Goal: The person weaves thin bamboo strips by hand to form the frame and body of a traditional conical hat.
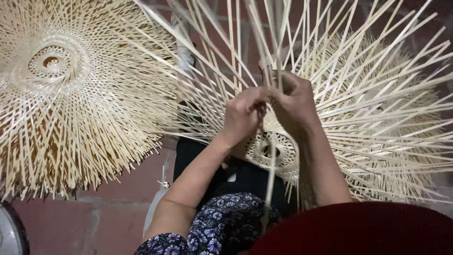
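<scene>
Both hands meet above woven hub: left hand (243,115) and right hand (295,101) pinch-closed on thin pale bamboo strip (270,179), I see its long axis hanging straight down toward lap, half-woven pale bamboo radial piece (278,151) just below grip.

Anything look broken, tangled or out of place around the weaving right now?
Nothing stands out. Both hands, left hand and right hand, meet on the bamboo strips above the woven piece in the lap. A finished woven piece lies left on the floor, its loose splayed ends looking normal.

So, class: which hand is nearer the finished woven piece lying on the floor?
Left. The left hand is on the side towards that woven piece; the right hand is farther away.
</scene>
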